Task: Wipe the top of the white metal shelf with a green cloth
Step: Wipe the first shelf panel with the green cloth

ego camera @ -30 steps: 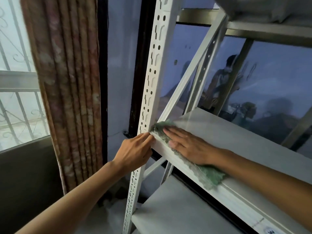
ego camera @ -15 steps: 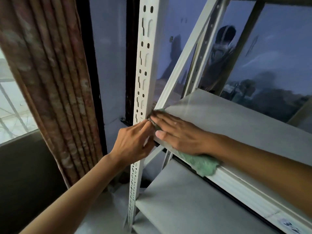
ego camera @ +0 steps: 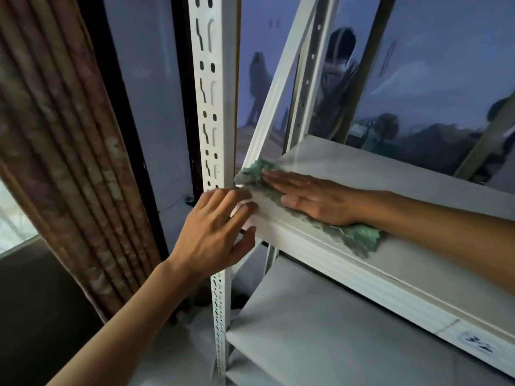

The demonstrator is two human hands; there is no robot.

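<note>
The white metal shelf [ego camera: 376, 174] runs from the centre to the right edge, its flat top facing up. A green cloth [ego camera: 359, 238] lies along the shelf's front left part, one end bunched at the left corner. My right hand [ego camera: 312, 199] lies flat on the cloth, palm down, fingers together and pointing left toward the corner. My left hand [ego camera: 214, 232] grips the shelf's front left corner where it meets the perforated white upright post [ego camera: 211, 112], fingers curled around the edge.
A lower shelf board [ego camera: 320, 330] sits beneath. A striped brown curtain [ego camera: 61, 140] hangs at the left beside a dark window frame. Behind the shelf is glass with reflections. A diagonal white brace [ego camera: 278, 87] rises from the shelf's left corner.
The view has shifted closer and lower. My right hand has flattened and slid slightly right on the cloth, uncovering its bunched left end. My left hand stays at the corner.
</note>
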